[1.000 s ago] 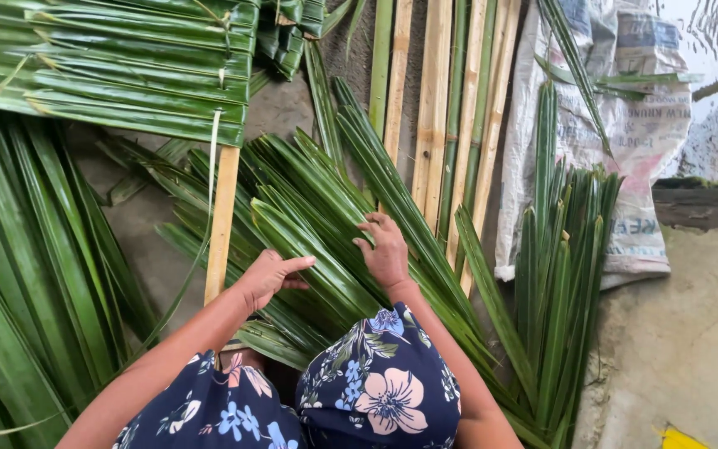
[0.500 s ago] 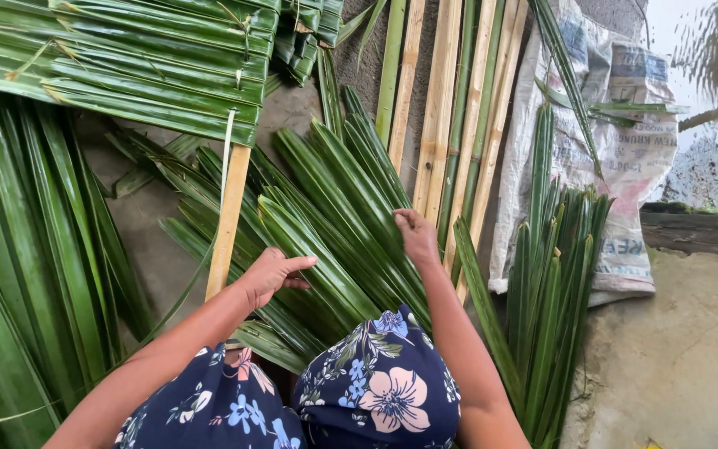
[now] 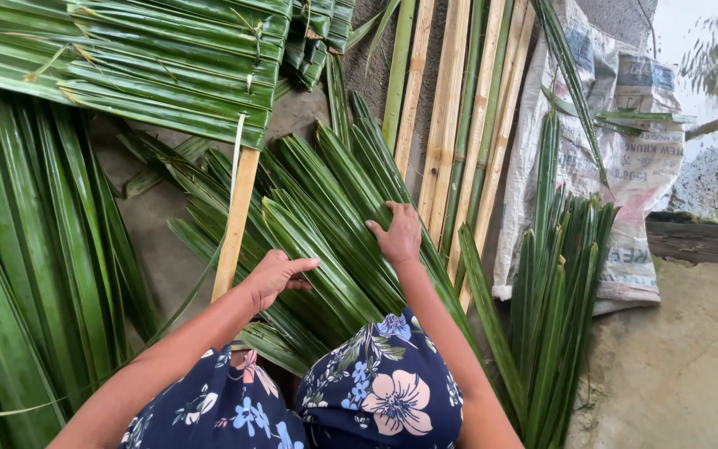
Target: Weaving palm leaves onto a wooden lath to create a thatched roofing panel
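A person in dark floral clothing (image 3: 384, 399) crouches over a fan of long green palm leaves (image 3: 326, 224) laid across a grey concrete floor (image 3: 675, 366), both bare arms stretched forward. The left hand (image 3: 274, 276) lies palm down near the lower edge of the fan, fingers held loosely together and pointing right, the thumb tucked beneath, resting on a leaf rather than pinching it; just beside its wrist runs a pale wooden slat (image 3: 236, 220) that slopes up toward a woven panel of folded leaves (image 3: 135, 66). The right hand (image 3: 397, 235) sits a little farther out, fingers curled over the edge of a leaf at the fan's right side; whether it grips that leaf or only presses on it cannot be told. To the left, a broad sheaf of flat leaves (image 3: 35, 249) spreads across the ground; to the right, a bundle of narrower upright leaves (image 3: 554, 299) stands just beside a white printed sack (image 3: 633, 166). Beyond the hands, several split wooden poles (image 3: 450, 116) run side by side away from the camera, between the leaf fan and the sack. At the far upper right, a patch of rippled water (image 3: 716, 58) shows past the sack's edge.
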